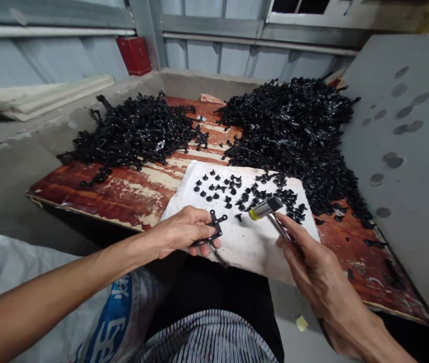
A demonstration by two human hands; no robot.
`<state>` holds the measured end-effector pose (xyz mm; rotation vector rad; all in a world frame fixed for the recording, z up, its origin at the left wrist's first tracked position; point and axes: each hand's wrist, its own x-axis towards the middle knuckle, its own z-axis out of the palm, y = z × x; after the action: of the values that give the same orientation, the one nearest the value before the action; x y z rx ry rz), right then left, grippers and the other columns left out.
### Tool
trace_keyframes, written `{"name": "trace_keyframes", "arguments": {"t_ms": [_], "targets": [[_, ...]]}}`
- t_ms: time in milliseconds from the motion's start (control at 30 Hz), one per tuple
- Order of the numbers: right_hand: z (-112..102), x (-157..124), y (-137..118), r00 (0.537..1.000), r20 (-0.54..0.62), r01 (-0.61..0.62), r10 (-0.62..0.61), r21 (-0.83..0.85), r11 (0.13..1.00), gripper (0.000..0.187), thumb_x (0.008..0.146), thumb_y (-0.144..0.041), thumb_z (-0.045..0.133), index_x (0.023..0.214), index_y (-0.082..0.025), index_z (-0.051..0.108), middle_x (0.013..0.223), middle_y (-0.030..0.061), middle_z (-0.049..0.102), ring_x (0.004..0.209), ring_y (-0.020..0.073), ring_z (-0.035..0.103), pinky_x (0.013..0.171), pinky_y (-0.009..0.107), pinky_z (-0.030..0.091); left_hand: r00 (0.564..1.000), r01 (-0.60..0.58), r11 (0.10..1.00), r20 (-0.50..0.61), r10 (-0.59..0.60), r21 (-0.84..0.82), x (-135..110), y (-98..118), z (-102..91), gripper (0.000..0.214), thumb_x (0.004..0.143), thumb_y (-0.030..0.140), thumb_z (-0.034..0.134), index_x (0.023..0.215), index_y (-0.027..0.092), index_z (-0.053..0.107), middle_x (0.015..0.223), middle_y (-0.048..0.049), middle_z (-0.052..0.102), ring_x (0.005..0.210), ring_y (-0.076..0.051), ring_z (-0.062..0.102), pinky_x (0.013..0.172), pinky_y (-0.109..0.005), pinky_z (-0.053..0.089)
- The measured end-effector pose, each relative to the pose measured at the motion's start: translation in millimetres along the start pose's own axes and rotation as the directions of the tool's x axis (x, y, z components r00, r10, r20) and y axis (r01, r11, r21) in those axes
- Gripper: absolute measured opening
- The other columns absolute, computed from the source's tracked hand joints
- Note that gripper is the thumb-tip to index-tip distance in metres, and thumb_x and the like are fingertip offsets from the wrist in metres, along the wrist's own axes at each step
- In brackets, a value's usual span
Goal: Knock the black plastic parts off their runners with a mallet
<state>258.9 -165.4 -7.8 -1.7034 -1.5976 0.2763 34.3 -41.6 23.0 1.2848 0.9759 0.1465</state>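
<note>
My left hand [184,229] pinches a black branched plastic piece [214,228] with small round ends, over the near left part of a white board [229,247]. Part of the piece is hidden by my fingers. In my right hand [312,262] is a hammer [265,207] with a metal head, one end dark and the other yellow. Its head hovers above the board, close to the small black parts [242,194] scattered there. Several of these parts stand in loose rows at the board's far left; others lie jumbled on the right.
A big heap of black parts [290,126] covers the back right of the worn red-brown table [154,189]; another heap [134,131] lies at the left. A grey spotted panel [407,166] rises on the right. A white sack [28,272] stands at lower left.
</note>
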Motion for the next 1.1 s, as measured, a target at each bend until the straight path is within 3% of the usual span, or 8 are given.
{"name": "trace_keyframes", "arguments": {"t_ms": [133,233,333,433,600,767,867,1100], "targets": [[2.9,11.2,6.5,0.984,0.095,0.168,-0.15,-0.222,0.96,0.045,0.092,-0.022,0.043,0.134,-0.017,0.059,0.112,0.0163,0.071,0.094,0.0288,0.071,0.075,0.043,0.06,1.0,-0.017,1.0,0.008,0.017,0.01,0.0,1.1,-9.7,0.013,0.078,0.025,0.061,0.078,0.012,0.057,0.085,-0.008,0.071,0.051,-0.008,0.059,0.041,-0.018,0.041],[7.5,15.3,4.5,0.968,0.129,0.246,-0.214,-0.338,0.908,0.045,0.094,-0.018,0.038,0.133,-0.013,0.06,0.102,0.0178,0.072,0.086,0.0273,0.073,0.07,0.042,0.061,0.993,-0.12,0.99,0.027,0.118,0.079,6.3,3.2,-13.0,0.013,0.08,0.026,0.057,0.083,0.013,0.059,0.074,-0.0037,0.065,0.048,-0.007,0.056,0.038,-0.017,0.038],[8.7,16.7,1.8,0.959,0.15,0.28,-0.241,-0.369,0.886,0.043,0.095,-0.016,0.038,0.133,-0.011,0.058,0.096,0.015,0.072,0.074,0.0213,0.072,0.065,0.034,0.061,0.967,-0.253,0.961,0.063,0.247,0.109,18.4,8.5,-14.2,0.014,0.082,0.026,0.056,0.085,0.013,0.059,0.081,-0.0034,0.062,0.051,-0.007,0.058,0.036,-0.015,0.037],[6.8,15.0,0.4,0.958,0.146,0.285,-0.248,-0.372,0.883,0.041,0.096,-0.016,0.04,0.133,-0.011,0.056,0.093,0.0133,0.071,0.065,0.0179,0.069,0.056,0.028,0.058,0.952,-0.302,0.942,0.085,0.293,0.143,31.3,15.4,-14.2,0.012,0.082,0.023,0.054,0.084,0.013,0.059,0.088,-0.0038,0.061,0.052,-0.006,0.058,0.035,-0.014,0.037],[4.2,8.2,-0.8,0.955,0.15,0.293,-0.255,-0.371,0.881,0.041,0.096,-0.014,0.038,0.132,-0.009,0.055,0.089,0.0136,0.07,0.058,0.016,0.066,0.049,0.025,0.055,0.957,-0.286,0.924,0.12,0.263,0.252,41.2,15.3,-14.1,0.017,0.082,0.022,0.052,0.092,0.013,0.062,0.085,-0.004,0.063,0.047,-0.004,0.055,0.036,-0.013,0.034],[7.3,8.2,-0.8,0.972,0.162,0.218,-0.17,-0.352,0.91,0.044,0.096,-0.015,0.038,0.137,-0.016,0.053,0.098,0.0124,0.07,0.069,0.0172,0.07,0.058,0.027,0.058,0.96,-0.276,0.931,0.122,0.253,0.24,36.1,7.1,-15.9,0.014,0.081,0.024,0.052,0.086,0.013,0.061,0.072,-0.0017,0.061,0.043,-0.005,0.053,0.035,-0.014,0.028],[10.0,9.5,2.7,0.971,0.143,0.232,-0.192,-0.355,0.906,0.044,0.095,-0.016,0.038,0.136,-0.019,0.054,0.099,0.0125,0.071,0.078,0.0202,0.071,0.062,0.029,0.059,0.948,-0.318,0.912,0.095,0.304,0.258,34.0,11.3,-18.7,0.017,0.082,0.026,0.053,0.087,0.013,0.063,0.072,-0.002,0.061,0.044,-0.006,0.054,0.036,-0.015,0.03],[12.7,10.8,2.8,0.973,0.145,0.222,-0.18,-0.357,0.908,0.044,0.095,-0.014,0.038,0.136,-0.018,0.053,0.095,0.0105,0.069,0.075,0.0196,0.071,0.063,0.031,0.059,0.937,-0.347,0.887,0.16,0.311,0.305,44.5,17.4,-19.7,0.022,0.083,0.024,0.053,0.097,0.013,0.065,0.078,-0.0026,0.064,0.048,-0.005,0.056,0.042,-0.015,0.037]]}}
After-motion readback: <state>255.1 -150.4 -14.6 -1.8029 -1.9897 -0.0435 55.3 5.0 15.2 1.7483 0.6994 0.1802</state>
